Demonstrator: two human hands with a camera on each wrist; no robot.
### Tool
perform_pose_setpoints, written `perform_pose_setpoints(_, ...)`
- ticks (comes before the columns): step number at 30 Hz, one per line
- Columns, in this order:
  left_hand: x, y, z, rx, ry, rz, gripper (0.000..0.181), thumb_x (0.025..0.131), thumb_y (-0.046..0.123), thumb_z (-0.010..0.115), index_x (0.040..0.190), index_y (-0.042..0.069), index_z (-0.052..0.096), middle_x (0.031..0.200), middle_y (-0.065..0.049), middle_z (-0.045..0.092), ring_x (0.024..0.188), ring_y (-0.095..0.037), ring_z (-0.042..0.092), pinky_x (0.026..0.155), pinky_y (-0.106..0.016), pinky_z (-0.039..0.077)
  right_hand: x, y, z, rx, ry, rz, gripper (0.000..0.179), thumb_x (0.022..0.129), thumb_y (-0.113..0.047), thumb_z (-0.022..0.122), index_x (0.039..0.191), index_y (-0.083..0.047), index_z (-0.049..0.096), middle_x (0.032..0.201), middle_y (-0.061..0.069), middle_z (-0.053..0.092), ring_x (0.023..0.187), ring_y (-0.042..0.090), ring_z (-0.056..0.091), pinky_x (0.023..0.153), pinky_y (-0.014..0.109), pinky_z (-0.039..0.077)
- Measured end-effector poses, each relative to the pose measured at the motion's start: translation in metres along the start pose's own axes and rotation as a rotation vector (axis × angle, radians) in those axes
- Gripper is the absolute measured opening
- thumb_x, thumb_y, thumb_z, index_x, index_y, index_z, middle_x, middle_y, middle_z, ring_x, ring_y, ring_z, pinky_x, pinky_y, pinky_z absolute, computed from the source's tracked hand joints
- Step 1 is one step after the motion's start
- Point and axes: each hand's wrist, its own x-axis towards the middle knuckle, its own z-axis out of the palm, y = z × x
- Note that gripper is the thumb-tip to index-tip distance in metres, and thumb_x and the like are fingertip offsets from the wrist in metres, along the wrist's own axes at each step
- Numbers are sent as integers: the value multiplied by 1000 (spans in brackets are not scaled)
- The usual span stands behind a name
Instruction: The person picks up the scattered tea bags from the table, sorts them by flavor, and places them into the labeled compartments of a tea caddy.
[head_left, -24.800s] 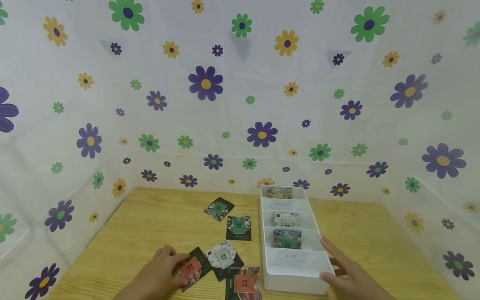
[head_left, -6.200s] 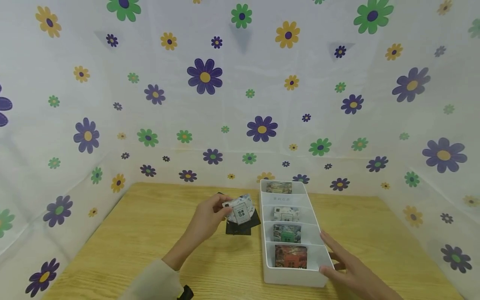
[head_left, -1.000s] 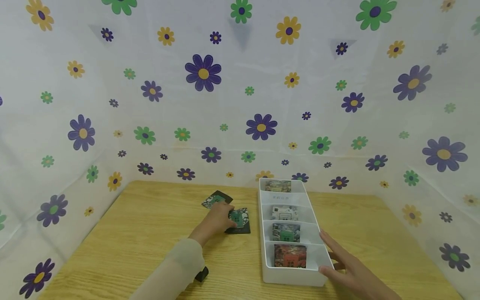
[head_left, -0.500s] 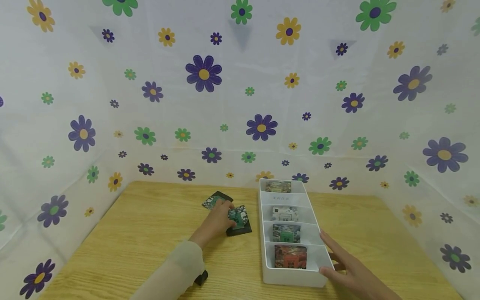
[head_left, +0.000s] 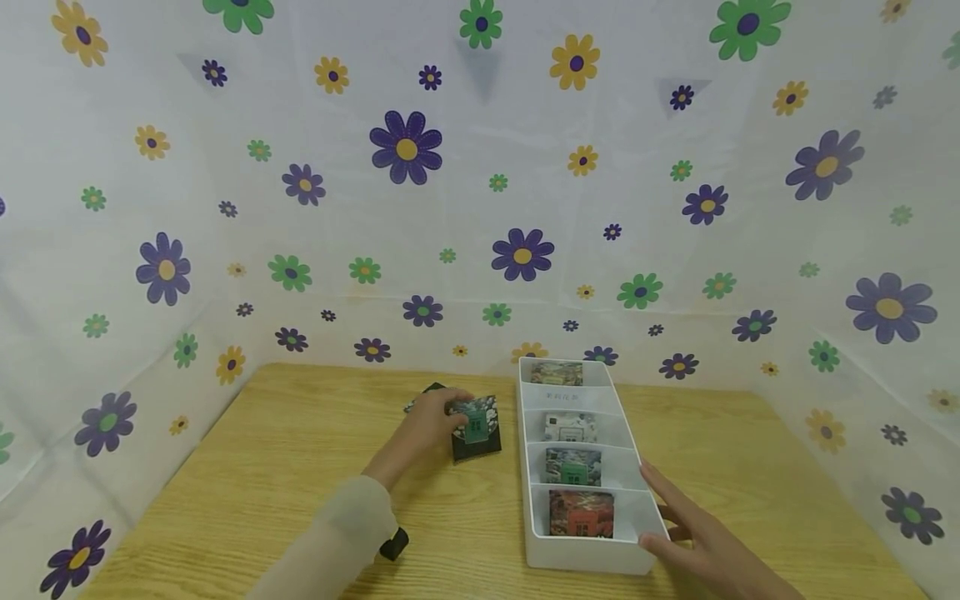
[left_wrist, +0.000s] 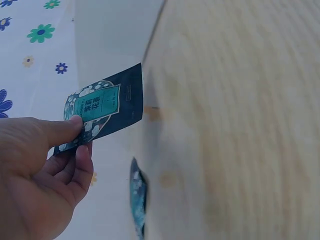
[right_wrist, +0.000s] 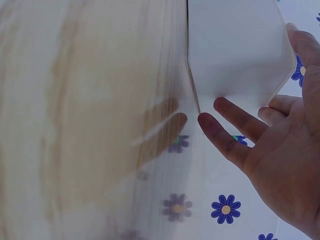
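My left hand (head_left: pixel 429 425) pinches a dark tea sachet (head_left: pixel 475 427) with a green label between thumb and fingers, lifted off the table in the left wrist view. Behind that hand lies a second dark sachet (left_wrist: pixel 138 195), mostly hidden in the head view. My right hand (head_left: pixel 697 537) rests against the right side of a long white divided box (head_left: pixel 588 560), fingers fairly straight along the wall, thumb at the front corner. In separate compartments stand a red sachet (head_left: pixel 581 513), a green-labelled sachet (head_left: pixel 573 467), a white sachet (head_left: pixel 571 427) and a yellowish-brown sachet (head_left: pixel 557 374).
The wooden table (head_left: pixel 247 483) stretches left of the box and round to its right. A white flower-patterned sheet (head_left: pixel 465 208) encloses the back and sides. Faint printed characters (head_left: pixel 562 397) mark the box's second compartment from the back. A black band (head_left: pixel 393 543) shows at my left sleeve.
The green-labelled sachet beside the box has risen from the table in my left hand. Earlier, loose red and white sachets left the table; a red one now stands in the front compartment. My right hand stays.
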Motion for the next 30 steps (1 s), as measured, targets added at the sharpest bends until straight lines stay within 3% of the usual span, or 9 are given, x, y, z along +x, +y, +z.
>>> perform_pose_setpoints(6,8,15,-12,-22,81,50,34,100,6,68,134,9,70,119,-10,72,72,-16,57,62,-30,48,-1,1,-1,-3,1,4,83,107,-27,60,167,-11,5,165,32,17,129,49,53,83,24,54)
perform_pose_setpoints(10,14,23,-16,-46,130,81,35,101,7,66,136,10,69,116,-10,72,64,-13,50,61,-28,45,-1,0,0,6,3,-1,82,107,-26,60,167,-11,6,165,32,18,129,49,53,84,25,54)
perform_pose_setpoints(15,22,31,-16,-79,179,101,35,102,9,65,137,11,68,113,-10,72,71,-14,53,64,-28,47,-2,1,0,15,0,-12,81,107,-25,59,167,-11,6,165,32,18,130,49,53,84,26,54)
perform_pose_setpoints(22,34,44,-10,-157,238,127,34,103,8,64,137,9,67,128,-10,70,93,-20,65,82,-35,58,-1,0,-1,18,-6,-10,81,107,-25,59,167,-11,6,165,32,17,130,50,52,84,26,54)
perform_pose_setpoints(27,45,55,-4,-185,235,141,34,103,6,64,137,7,66,123,-10,70,86,-17,61,74,-26,53,0,-2,-1,24,-11,17,82,107,-26,59,167,-12,5,165,32,17,131,50,51,84,25,54)
perform_pose_setpoints(30,52,60,0,-196,225,158,35,103,6,63,137,7,66,104,-10,69,73,-16,52,63,-25,44,-1,-3,-1,29,-9,19,82,107,-26,59,167,-11,6,165,32,16,131,50,51,84,26,54)
